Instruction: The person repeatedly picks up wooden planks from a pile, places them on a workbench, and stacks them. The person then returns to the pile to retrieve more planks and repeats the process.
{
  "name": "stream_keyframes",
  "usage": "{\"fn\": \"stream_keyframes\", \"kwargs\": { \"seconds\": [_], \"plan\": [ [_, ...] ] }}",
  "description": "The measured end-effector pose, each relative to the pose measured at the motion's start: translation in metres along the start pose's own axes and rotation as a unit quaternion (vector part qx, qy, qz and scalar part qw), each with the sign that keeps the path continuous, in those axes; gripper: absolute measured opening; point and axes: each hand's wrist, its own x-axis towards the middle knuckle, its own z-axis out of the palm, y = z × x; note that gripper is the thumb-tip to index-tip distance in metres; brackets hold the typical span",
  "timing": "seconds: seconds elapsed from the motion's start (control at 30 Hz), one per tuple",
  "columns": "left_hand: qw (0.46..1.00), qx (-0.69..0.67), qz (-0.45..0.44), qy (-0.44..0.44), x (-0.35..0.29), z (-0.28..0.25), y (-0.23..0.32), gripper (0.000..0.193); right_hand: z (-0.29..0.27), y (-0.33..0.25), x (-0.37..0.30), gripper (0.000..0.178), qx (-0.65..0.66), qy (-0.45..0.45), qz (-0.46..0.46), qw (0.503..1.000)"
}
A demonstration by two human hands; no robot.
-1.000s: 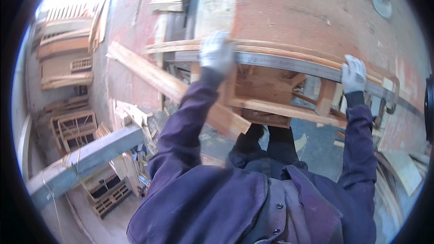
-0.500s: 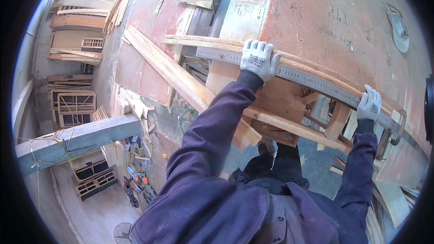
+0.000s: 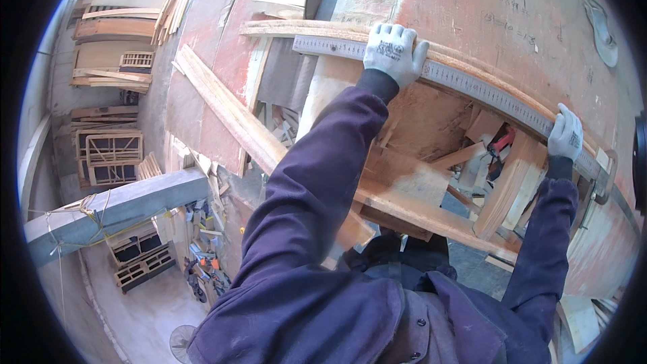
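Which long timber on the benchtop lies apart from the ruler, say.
The slanting board at left, passing behind the left sleeve; the strips lie alongside the ruler, under the gloved hands.

Wooden strips (image 3: 303, 27) on reddish workbench (image 3: 465, 3)

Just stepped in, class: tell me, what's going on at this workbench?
A person in a dark jacket and pale gloves has both hands on a long wooden strip lying alongside a metal ruler on the bench. The left hand lies across strip and ruler; the right hand is farther along, near a clamp. A separate plank slants at the left, touched by neither hand.
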Motion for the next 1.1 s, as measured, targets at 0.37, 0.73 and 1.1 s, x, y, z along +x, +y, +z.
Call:
{"fn": "stream_keyframes", "kwargs": {
  "seconds": [0.37,0.73,1.1],
  "plan": [
    [0.998,0.050,0.024,0.029,0.069,0.045,-0.030,0.023,0.021,0.009,0.092,0.031,0.007,-0.009,0.041,0.999],
    [0.988,0.000,0.030,-0.155,-0.057,-0.054,0.019,0.020,-0.059,-0.039,-0.061,0.018,0.030,-0.130,0.016,0.991],
    [0.935,0.055,0.001,-0.351,-0.009,-0.047,-0.001,0.033,-0.045,-0.022,-0.024,0.032,-0.002,-0.231,0.048,0.972]
  ]
}}
